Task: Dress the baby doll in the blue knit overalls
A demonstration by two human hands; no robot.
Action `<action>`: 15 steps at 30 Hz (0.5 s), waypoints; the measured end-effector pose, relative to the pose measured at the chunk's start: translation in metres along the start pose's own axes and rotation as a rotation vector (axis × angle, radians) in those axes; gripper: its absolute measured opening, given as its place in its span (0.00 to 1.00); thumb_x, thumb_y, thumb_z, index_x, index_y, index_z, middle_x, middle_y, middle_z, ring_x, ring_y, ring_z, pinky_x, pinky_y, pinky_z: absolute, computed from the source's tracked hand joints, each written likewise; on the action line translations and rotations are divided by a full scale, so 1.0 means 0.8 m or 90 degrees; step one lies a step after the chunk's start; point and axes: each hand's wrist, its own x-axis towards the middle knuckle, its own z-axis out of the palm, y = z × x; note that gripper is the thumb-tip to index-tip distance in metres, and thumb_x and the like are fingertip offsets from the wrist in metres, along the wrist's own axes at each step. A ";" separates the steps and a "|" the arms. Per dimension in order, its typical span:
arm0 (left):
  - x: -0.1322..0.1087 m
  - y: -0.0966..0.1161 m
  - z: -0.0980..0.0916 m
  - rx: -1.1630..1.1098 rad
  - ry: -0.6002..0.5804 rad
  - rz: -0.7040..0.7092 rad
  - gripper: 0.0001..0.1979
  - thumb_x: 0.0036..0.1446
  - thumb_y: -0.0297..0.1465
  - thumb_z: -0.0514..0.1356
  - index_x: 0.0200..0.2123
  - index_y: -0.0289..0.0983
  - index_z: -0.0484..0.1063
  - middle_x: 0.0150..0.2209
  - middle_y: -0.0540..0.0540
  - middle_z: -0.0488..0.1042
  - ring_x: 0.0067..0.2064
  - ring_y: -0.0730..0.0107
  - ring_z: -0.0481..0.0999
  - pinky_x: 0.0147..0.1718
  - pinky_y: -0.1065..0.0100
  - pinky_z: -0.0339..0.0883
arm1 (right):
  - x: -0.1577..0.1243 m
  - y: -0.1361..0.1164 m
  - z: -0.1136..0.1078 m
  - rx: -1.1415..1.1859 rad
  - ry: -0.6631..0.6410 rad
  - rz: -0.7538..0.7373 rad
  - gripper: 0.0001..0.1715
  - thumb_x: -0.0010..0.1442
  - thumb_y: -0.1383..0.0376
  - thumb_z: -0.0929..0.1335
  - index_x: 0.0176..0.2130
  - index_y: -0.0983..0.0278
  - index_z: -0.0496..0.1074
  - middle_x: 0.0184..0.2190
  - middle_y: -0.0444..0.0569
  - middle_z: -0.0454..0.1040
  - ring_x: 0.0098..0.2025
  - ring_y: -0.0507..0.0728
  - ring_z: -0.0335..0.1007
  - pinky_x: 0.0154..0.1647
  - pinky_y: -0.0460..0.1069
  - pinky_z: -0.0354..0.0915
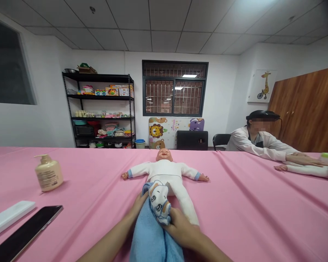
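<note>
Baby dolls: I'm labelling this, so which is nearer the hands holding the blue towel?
The baby doll with blue cuffs, mid-picture; the other doll lies far right, by a co-worker.

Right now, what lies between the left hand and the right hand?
The blue towel, its printed face upward, fills the stretch between left hand and right hand in the head view.

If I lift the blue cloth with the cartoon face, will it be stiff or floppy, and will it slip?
The blue cloth is probably floppy: it falls in loose folds and bunches up at the right hand. It seems unlikely to slip easily, since its surface looks fuzzy rather than glossy.
</note>
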 end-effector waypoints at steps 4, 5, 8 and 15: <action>-0.004 -0.006 0.000 -0.023 -0.049 0.013 0.25 0.43 0.45 0.64 0.42 0.36 0.71 0.43 0.44 0.75 0.49 0.54 0.70 0.51 0.58 0.63 | -0.001 0.004 0.001 -0.032 -0.014 0.007 0.13 0.54 0.68 0.61 0.40 0.65 0.70 0.39 0.48 0.73 0.41 0.56 0.68 0.40 0.47 0.61; -0.006 -0.007 0.000 -0.027 -0.059 0.012 0.24 0.44 0.44 0.63 0.42 0.36 0.71 0.43 0.44 0.75 0.48 0.55 0.71 0.49 0.58 0.64 | -0.001 0.006 0.001 -0.040 -0.019 0.017 0.13 0.55 0.67 0.61 0.40 0.64 0.70 0.39 0.48 0.73 0.41 0.56 0.68 0.41 0.47 0.61; -0.012 -0.007 0.001 -0.038 -0.081 0.010 0.23 0.46 0.44 0.63 0.42 0.36 0.71 0.42 0.45 0.75 0.47 0.56 0.72 0.47 0.59 0.65 | -0.001 0.011 0.002 -0.058 -0.026 0.049 0.14 0.56 0.63 0.61 0.41 0.63 0.70 0.40 0.48 0.72 0.43 0.58 0.67 0.42 0.48 0.61; -0.012 -0.008 -0.001 0.020 -0.064 0.026 0.23 0.48 0.46 0.61 0.43 0.36 0.70 0.43 0.45 0.75 0.48 0.55 0.71 0.46 0.62 0.66 | -0.001 0.015 0.004 -0.074 -0.008 0.052 0.20 0.56 0.66 0.60 0.47 0.62 0.69 0.43 0.50 0.71 0.44 0.56 0.67 0.46 0.49 0.62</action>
